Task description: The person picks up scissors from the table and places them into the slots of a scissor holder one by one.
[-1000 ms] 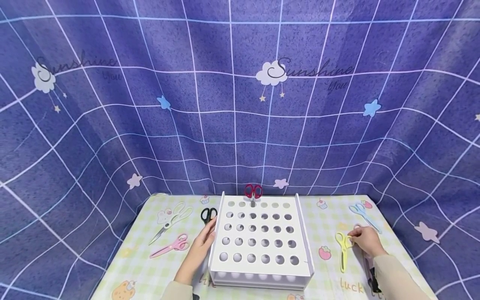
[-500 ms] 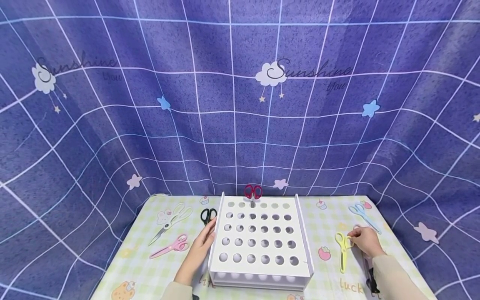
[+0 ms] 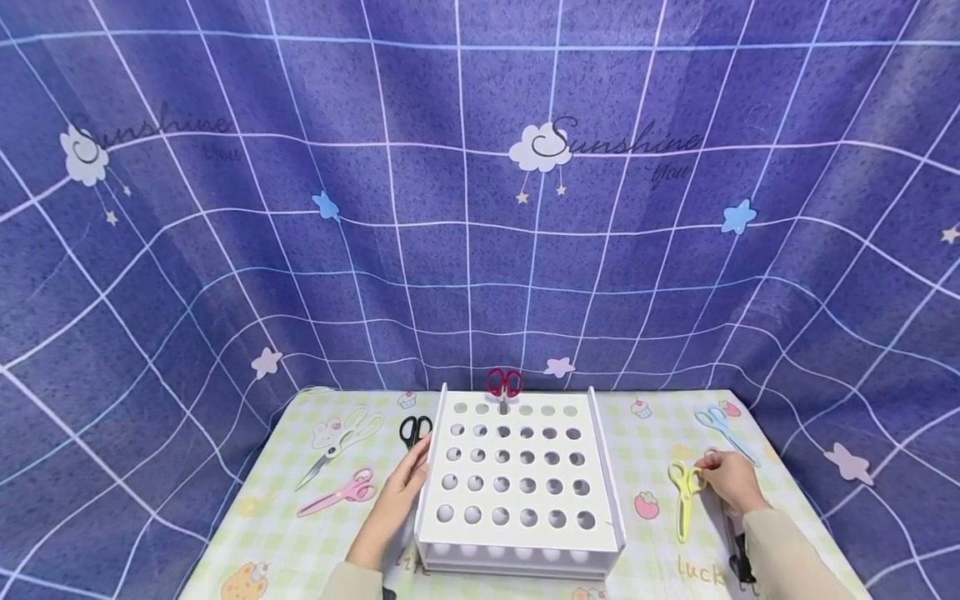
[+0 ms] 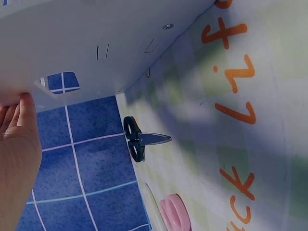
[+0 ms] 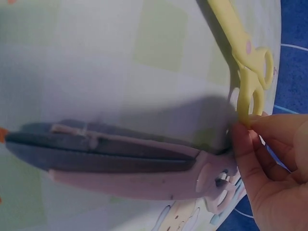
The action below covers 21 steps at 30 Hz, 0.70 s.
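The yellow scissors lie toward the right edge of the worktop, to the left of the right hand, which pinches one handle loop between thumb and finger. The left hand, fingers extended, rests against the left side of the white rack, well apart from them. Blue scissors lie near the far right corner.
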Each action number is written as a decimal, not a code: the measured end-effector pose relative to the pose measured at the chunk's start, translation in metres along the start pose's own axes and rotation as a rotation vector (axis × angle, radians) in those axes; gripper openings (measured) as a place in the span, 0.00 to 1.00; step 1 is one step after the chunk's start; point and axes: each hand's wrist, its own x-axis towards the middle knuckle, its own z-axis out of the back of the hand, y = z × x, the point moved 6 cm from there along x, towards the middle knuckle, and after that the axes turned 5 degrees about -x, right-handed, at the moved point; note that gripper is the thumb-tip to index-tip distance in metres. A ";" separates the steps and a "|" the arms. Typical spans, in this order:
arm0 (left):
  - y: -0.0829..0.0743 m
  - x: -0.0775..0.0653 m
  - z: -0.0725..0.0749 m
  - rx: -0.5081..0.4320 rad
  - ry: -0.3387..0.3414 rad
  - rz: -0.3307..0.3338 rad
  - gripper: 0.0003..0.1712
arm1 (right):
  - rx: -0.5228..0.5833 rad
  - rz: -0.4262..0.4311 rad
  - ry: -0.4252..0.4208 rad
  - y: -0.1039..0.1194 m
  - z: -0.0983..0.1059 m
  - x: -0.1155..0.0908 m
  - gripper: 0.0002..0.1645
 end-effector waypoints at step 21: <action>0.000 0.001 0.000 -0.014 0.007 -0.036 0.29 | 0.325 -0.100 0.145 -0.005 -0.001 0.004 0.12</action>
